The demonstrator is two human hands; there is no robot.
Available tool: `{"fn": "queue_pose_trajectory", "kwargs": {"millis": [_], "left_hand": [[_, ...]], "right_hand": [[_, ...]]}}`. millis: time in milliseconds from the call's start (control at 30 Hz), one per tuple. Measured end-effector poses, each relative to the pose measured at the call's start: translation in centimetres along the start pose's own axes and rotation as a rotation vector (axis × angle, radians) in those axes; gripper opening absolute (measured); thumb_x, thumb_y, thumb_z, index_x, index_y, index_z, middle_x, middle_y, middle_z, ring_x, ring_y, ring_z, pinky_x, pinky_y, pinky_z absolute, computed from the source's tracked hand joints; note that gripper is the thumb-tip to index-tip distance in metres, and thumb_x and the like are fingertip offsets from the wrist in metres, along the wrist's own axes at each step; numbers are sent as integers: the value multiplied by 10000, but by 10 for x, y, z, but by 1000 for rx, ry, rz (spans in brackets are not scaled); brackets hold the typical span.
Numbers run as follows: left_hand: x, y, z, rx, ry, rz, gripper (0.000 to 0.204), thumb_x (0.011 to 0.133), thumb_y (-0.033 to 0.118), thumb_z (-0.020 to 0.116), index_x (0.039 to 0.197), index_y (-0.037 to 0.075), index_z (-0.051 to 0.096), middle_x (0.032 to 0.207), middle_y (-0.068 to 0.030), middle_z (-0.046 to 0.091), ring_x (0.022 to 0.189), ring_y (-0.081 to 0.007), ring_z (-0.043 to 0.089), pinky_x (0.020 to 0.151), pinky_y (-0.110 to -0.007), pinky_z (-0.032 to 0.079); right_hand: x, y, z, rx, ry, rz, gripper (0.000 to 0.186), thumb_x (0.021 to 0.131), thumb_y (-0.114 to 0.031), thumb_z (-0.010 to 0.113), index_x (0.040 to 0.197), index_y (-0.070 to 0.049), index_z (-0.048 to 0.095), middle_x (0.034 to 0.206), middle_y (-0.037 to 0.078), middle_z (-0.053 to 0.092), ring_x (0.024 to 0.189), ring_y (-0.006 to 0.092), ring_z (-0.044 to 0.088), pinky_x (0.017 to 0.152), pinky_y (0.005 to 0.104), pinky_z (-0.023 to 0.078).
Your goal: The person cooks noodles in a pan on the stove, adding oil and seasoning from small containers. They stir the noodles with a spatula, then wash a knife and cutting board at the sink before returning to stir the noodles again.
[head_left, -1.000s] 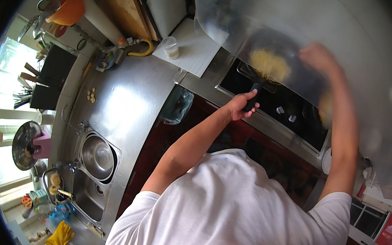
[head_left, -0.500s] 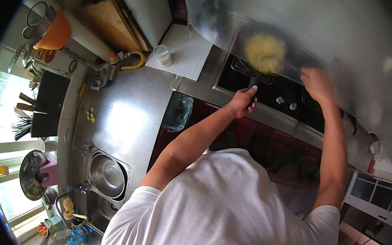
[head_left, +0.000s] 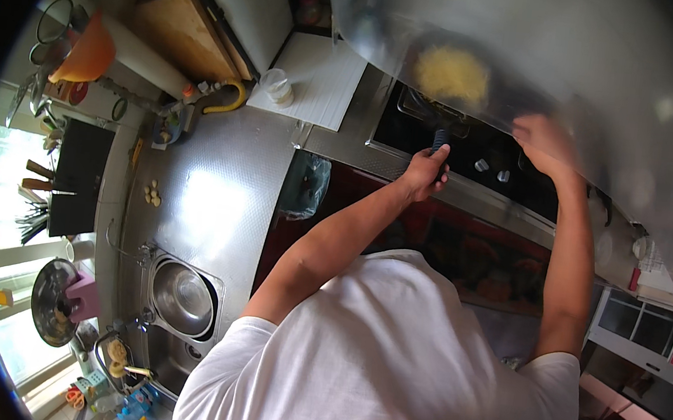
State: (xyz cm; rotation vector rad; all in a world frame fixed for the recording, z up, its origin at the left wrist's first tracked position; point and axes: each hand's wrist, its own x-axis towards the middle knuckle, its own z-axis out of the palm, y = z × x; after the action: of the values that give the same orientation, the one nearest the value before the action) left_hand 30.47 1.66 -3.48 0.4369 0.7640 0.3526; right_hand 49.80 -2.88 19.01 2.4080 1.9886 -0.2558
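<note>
My left hand (head_left: 425, 174) is wrapped round the black handle (head_left: 442, 137) of a frying pan. The pan lies over the left side of the black gas stove (head_left: 464, 150), partly seen through the hazy hood edge. Pale yellow shredded food (head_left: 452, 74) fills its middle, smeared by motion. My right hand (head_left: 542, 142) is curled shut to the right of the pan, partly behind the hood edge and slightly blurred. Whatever it may hold is hidden.
A grey range hood (head_left: 634, 78) overhangs the stove. To the left, a plastic cup (head_left: 277, 87) stands on a white board (head_left: 326, 84). Further left are a steel counter (head_left: 227, 148), garlic-like pieces (head_left: 153, 193) and a sink with a steel basin (head_left: 183, 300).
The pan and its food have shifted away from me, uncovering more of the burner grate. My left hand keeps its grip. The right hand stays in nearly the same place.
</note>
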Motion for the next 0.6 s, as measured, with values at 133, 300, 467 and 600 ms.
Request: {"fn": "queue_pose_trajectory", "kwargs": {"millis": [133,300,467,600], "left_hand": [[-2,3,6,24,28,-13,350,1021,420,652,1082,134,459,804,-25,554,582,-129,524,449,-262,382],[-5,4,1,3,-10,0,373,1021,402,653,1158,111,465,793,-19,557,561,-121,523,444,-271,406],[-4,3,0,28,-4,17,361,1020,412,655,1123,120,469,825,-26,555,584,-125,523,446,-262,389],[-4,3,-2,39,-12,18,354,1023,403,653,1137,119,474,833,-22,549,587,-119,514,445,-262,392]], "right_hand": [[29,10,33,-94,14,-21,226,959,-214,594,869,-38,704,909,222,704,877,448,672,773,542,521],[53,76,20,132,-9,93,260,998,-233,605,1094,-10,697,1075,205,713,968,340,701,789,450,560],[132,127,-32,-249,-475,145,299,975,-216,620,1201,-30,683,1127,125,718,928,233,707,772,406,572],[152,118,-29,222,-122,506,215,903,-176,640,1044,-32,714,883,136,708,771,212,670,714,395,559]]}}
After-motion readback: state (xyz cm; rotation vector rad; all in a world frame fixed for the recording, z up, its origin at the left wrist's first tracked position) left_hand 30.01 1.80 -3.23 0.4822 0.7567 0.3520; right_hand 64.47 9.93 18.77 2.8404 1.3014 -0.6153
